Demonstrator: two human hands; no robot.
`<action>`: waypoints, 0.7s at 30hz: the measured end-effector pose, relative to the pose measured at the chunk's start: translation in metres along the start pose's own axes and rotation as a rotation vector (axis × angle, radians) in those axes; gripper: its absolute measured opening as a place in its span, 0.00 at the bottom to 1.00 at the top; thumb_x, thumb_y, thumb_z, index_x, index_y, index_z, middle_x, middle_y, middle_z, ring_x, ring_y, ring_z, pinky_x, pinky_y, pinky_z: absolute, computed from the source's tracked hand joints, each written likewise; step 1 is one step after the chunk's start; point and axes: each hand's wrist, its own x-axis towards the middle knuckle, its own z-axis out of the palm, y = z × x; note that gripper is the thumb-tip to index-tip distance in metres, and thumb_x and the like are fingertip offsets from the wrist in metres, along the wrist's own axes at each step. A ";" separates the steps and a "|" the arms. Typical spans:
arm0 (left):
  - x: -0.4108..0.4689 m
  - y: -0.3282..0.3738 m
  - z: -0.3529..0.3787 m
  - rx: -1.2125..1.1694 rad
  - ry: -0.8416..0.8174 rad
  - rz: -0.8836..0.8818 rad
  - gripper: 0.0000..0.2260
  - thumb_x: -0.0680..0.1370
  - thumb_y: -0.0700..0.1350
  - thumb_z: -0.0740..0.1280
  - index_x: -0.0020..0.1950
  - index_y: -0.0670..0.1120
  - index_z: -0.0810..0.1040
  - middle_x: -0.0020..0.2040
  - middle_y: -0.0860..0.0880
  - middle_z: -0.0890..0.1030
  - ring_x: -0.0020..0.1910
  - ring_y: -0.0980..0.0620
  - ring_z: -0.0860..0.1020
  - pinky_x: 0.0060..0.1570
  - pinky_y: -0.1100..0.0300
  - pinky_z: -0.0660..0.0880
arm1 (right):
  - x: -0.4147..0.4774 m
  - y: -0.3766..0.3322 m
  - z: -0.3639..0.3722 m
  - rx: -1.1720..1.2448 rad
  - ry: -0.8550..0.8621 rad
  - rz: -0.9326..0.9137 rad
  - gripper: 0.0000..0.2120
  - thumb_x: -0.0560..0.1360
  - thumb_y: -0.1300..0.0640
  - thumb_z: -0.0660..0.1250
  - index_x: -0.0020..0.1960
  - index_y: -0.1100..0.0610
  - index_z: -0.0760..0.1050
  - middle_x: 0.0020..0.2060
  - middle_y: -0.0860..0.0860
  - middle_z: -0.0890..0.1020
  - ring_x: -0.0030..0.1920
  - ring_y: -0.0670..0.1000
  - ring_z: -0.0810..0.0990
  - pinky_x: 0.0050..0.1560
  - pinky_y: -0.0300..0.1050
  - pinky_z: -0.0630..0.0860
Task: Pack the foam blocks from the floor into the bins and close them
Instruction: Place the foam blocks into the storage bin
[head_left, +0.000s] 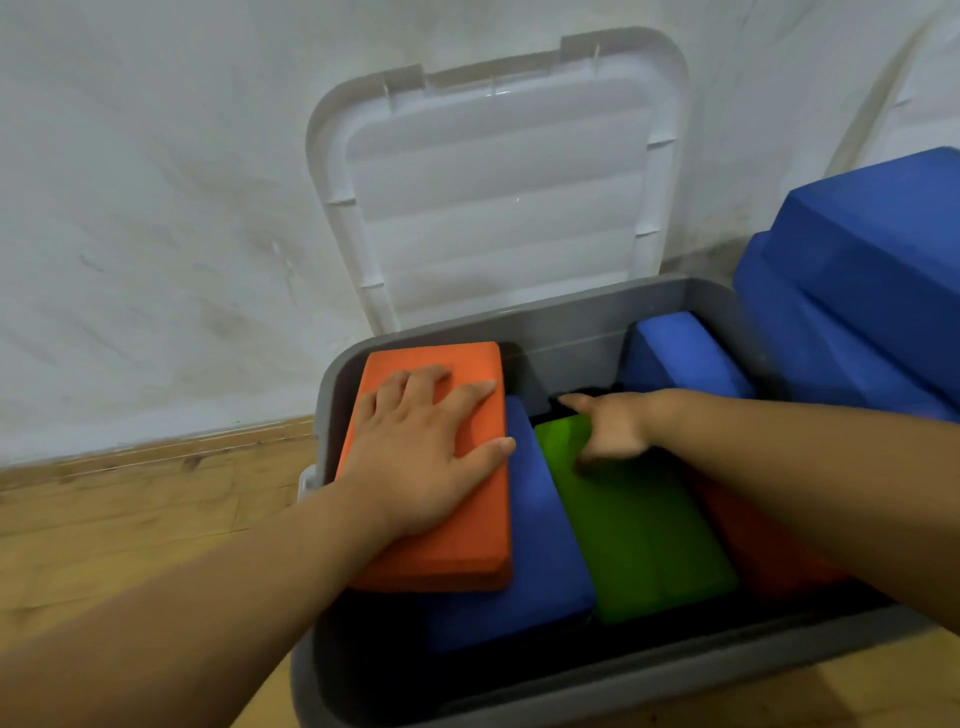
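Observation:
A grey bin stands open on the floor, its white lid leaning back against the wall. Inside lie an orange block, a blue block, a green block, another orange block and a blue block at the far right corner. My left hand presses flat on the left orange block with straight, spread fingers. My right hand reaches down at the far end of the green block, thumb out; its fingers are hidden behind the hand.
Two large blue foam blocks are stacked against the wall right of the bin. White wall behind, wooden floor to the left and in front.

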 end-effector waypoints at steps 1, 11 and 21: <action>0.000 -0.001 0.001 -0.002 0.007 0.001 0.34 0.72 0.77 0.46 0.77 0.69 0.55 0.78 0.54 0.58 0.77 0.45 0.55 0.75 0.44 0.52 | -0.001 -0.002 -0.002 -0.014 -0.018 -0.001 0.52 0.71 0.37 0.73 0.83 0.43 0.45 0.78 0.55 0.64 0.73 0.59 0.70 0.68 0.47 0.71; 0.000 -0.001 0.003 -0.034 0.048 0.003 0.32 0.74 0.75 0.49 0.77 0.69 0.57 0.77 0.55 0.60 0.76 0.47 0.56 0.75 0.45 0.52 | -0.056 -0.013 -0.059 -0.311 -0.095 -0.081 0.45 0.73 0.41 0.73 0.82 0.41 0.51 0.79 0.50 0.64 0.75 0.55 0.66 0.70 0.46 0.66; -0.002 0.001 -0.002 -0.077 0.039 -0.021 0.38 0.71 0.77 0.44 0.79 0.65 0.56 0.77 0.54 0.63 0.77 0.46 0.59 0.75 0.45 0.55 | -0.132 -0.013 -0.115 -0.107 0.144 -0.135 0.37 0.74 0.43 0.73 0.79 0.40 0.60 0.60 0.47 0.76 0.55 0.47 0.74 0.54 0.38 0.67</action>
